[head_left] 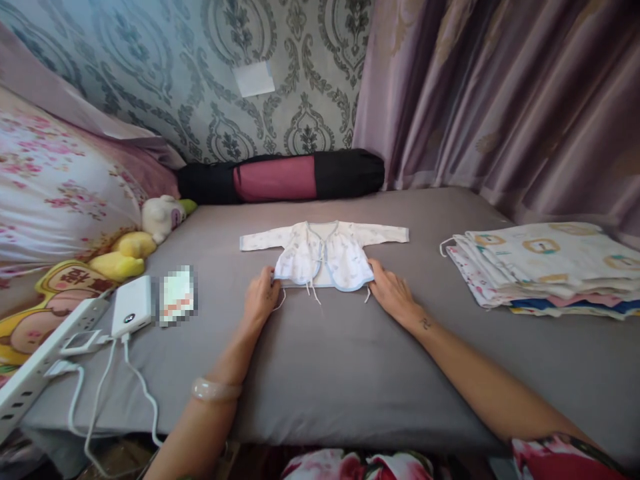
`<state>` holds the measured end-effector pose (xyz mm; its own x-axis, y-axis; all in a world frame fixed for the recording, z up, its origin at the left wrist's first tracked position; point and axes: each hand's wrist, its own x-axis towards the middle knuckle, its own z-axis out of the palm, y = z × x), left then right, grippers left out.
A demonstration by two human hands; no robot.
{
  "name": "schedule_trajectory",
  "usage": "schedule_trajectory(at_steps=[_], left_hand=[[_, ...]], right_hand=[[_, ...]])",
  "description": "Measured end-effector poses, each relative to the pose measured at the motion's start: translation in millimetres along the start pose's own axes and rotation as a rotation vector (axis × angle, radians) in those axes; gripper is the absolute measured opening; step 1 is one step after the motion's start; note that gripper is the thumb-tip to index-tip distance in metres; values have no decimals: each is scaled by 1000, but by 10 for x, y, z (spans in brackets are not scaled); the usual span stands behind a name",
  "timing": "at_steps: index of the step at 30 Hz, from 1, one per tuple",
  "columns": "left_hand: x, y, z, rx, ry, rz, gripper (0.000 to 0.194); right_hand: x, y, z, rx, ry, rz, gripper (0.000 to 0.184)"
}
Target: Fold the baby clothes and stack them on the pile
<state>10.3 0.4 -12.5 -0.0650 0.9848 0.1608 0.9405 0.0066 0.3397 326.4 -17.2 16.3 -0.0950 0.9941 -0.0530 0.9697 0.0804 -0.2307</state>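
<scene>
A small white baby jacket (300, 257) with pale blue trim lies spread on the grey sheet, both sleeves stretched out sideways. Its front hangs slightly apart at the neck and lower hem, and thin white ties trail from the bottom edge. At the lower left corner of the hem, my left hand (262, 293) is closed on the fabric. My right hand (393, 288) grips the opposite lower corner, its thumb side against the cloth. The fingertips of both hands are partly hidden by the hem.
Folded baby clothes (550, 260) are stacked at the right. On the left are a power strip (55, 357), a white power bank (133, 307) with cables, a blurred card (177, 295) and plush toys (163, 217). A black-and-maroon long bag (275, 178) lies along the wall.
</scene>
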Motion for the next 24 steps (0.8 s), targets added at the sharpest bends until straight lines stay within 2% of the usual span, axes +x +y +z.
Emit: schedule_trajectory(at_steps=[4, 7, 10, 12, 15, 18, 21, 22, 24], left_hand=[[-24, -106, -50, 27, -43, 52, 30], [-29, -107, -70, 51, -56, 85, 31], [-30, -41, -95, 138, -20, 121, 34], [-44, 26, -135, 225, 19, 170, 36], [-92, 149, -227, 309, 24, 228, 46], [-115, 335, -298, 267, -3, 270, 49], [-41, 612, -268, 62, -89, 330, 30], [3, 712, -229, -22, -126, 324, 24], [95, 890, -121, -98, -125, 255, 20]], right_hand=[[-18, 37, -19, -10, -11, 1, 41], [-1, 44, 6, -36, 7, -3, 42], [14, 27, 26, -130, 147, -67, 49], [-5, 9, 9, -207, 230, -171, 52], [-83, -27, -70, -288, 238, -363, 55], [-132, -124, -175, -295, 191, -476, 52], [-38, -353, -228, -192, 104, -490, 36], [24, -453, -225, -141, 75, -469, 33], [163, -652, -186, -57, 49, -385, 31]])
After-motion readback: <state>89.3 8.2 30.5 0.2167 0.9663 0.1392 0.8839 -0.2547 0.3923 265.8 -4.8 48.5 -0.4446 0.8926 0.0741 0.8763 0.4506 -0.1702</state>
